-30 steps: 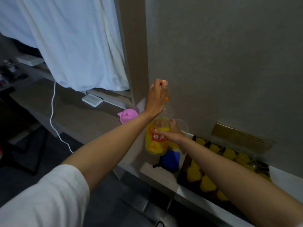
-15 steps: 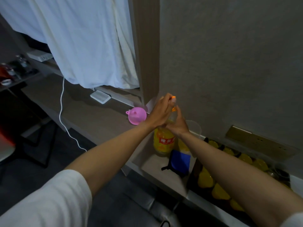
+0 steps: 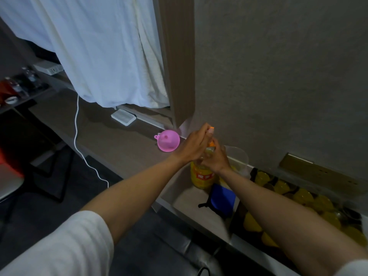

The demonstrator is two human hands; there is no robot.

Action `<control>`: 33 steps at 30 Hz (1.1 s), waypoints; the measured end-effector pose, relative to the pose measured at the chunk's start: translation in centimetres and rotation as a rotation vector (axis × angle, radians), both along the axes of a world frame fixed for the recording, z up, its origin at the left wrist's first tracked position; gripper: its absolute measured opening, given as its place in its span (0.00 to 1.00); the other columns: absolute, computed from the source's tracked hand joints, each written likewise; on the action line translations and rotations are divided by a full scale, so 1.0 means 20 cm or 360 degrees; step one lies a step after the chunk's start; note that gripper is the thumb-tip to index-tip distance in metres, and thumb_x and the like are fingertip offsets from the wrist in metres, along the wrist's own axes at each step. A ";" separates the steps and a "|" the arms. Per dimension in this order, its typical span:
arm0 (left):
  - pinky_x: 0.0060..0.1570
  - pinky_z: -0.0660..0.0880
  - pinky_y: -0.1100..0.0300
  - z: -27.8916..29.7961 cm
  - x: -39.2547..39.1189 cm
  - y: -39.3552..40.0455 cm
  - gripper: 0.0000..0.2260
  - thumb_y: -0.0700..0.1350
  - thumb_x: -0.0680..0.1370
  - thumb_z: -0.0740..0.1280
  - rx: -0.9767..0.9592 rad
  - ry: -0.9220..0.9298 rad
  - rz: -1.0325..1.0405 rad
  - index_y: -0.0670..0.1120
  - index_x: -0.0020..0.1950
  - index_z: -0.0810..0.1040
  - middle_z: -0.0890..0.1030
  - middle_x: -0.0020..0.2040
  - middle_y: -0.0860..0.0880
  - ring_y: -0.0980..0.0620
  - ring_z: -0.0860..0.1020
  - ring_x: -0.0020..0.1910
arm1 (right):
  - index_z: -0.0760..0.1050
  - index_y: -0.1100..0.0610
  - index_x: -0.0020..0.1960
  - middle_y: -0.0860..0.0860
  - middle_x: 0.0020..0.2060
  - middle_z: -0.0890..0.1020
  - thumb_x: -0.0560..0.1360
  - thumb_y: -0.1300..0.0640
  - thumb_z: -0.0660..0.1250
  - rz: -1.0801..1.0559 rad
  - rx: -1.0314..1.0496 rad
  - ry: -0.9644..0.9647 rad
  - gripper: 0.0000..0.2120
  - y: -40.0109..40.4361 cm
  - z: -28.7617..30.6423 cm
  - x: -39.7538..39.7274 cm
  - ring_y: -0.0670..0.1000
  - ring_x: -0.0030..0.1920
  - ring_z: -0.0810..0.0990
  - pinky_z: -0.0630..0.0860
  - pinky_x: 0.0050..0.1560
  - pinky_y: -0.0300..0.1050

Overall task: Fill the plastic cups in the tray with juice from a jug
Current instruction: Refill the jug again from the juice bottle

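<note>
An orange juice bottle (image 3: pixel 201 176) with a red label stands upright on the counter. My right hand (image 3: pixel 216 159) grips its neck. My left hand (image 3: pixel 192 145) pinches the orange cap (image 3: pixel 211 128) right over the bottle's mouth. Behind the bottle stands a clear plastic jug (image 3: pixel 240 156) with a little yellow juice at its bottom. To the right lies a dark tray (image 3: pixel 238 216) holding several plastic cups (image 3: pixel 302 196) with yellow juice in them; my right forearm hides part of it.
A pink funnel (image 3: pixel 168 143) lies on the counter left of the bottle. A blue object (image 3: pixel 223 198) with a black strap sits in front of the bottle. A white cable (image 3: pixel 76 124) hangs off the counter edge under a white curtain (image 3: pixel 95 46).
My left hand has come down from above with the cap to the bottle's mouth. My right hand has slid from the bottle's body up to its neck.
</note>
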State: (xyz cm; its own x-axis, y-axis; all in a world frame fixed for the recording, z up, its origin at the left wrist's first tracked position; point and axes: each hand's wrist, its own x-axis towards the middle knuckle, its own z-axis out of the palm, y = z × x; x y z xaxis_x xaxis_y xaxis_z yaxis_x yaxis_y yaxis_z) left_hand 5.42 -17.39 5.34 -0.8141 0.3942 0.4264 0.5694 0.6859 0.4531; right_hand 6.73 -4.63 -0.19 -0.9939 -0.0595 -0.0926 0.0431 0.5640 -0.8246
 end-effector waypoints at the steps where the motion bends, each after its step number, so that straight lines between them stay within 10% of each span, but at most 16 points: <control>1: 0.40 0.75 0.54 -0.01 0.01 -0.01 0.18 0.51 0.85 0.53 0.0009 -0.0060 -0.0064 0.38 0.62 0.71 0.75 0.50 0.43 0.50 0.73 0.40 | 0.61 0.43 0.76 0.50 0.70 0.72 0.59 0.41 0.81 0.0000 0.0021 0.0001 0.50 -0.01 0.00 0.00 0.59 0.72 0.70 0.71 0.70 0.63; 10: 0.44 0.71 0.57 0.05 -0.13 -0.07 0.11 0.52 0.85 0.61 0.0423 -0.0368 0.0227 0.45 0.51 0.73 0.75 0.41 0.52 0.56 0.73 0.40 | 0.59 0.45 0.75 0.55 0.71 0.68 0.63 0.48 0.83 0.0000 0.0027 -0.0052 0.48 -0.02 -0.05 0.00 0.58 0.73 0.64 0.70 0.66 0.53; 25: 0.54 0.75 0.50 0.20 -0.16 -0.15 0.11 0.45 0.78 0.72 -0.0701 -0.0464 -0.0312 0.41 0.58 0.82 0.83 0.53 0.43 0.46 0.79 0.51 | 0.56 0.40 0.76 0.52 0.73 0.65 0.62 0.45 0.82 0.0025 0.0059 -0.0097 0.51 0.00 -0.05 -0.01 0.58 0.73 0.66 0.72 0.68 0.59; 33: 0.43 0.70 0.54 0.21 -0.16 -0.08 0.19 0.61 0.76 0.72 -0.1042 -0.0246 0.0136 0.45 0.44 0.78 0.82 0.47 0.42 0.40 0.80 0.49 | 0.58 0.41 0.75 0.55 0.70 0.66 0.62 0.46 0.83 -0.0007 0.0033 -0.0104 0.49 -0.01 -0.05 0.00 0.59 0.69 0.72 0.74 0.66 0.59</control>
State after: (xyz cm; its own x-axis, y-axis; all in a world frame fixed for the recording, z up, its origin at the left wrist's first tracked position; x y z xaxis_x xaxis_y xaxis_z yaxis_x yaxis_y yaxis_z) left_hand 2.18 -18.93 9.59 -0.8863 0.4632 -0.0023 0.4632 0.8863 0.0004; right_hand 6.73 -4.82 -1.11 -0.9860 -0.0527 -0.1582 0.0986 0.5809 -0.8080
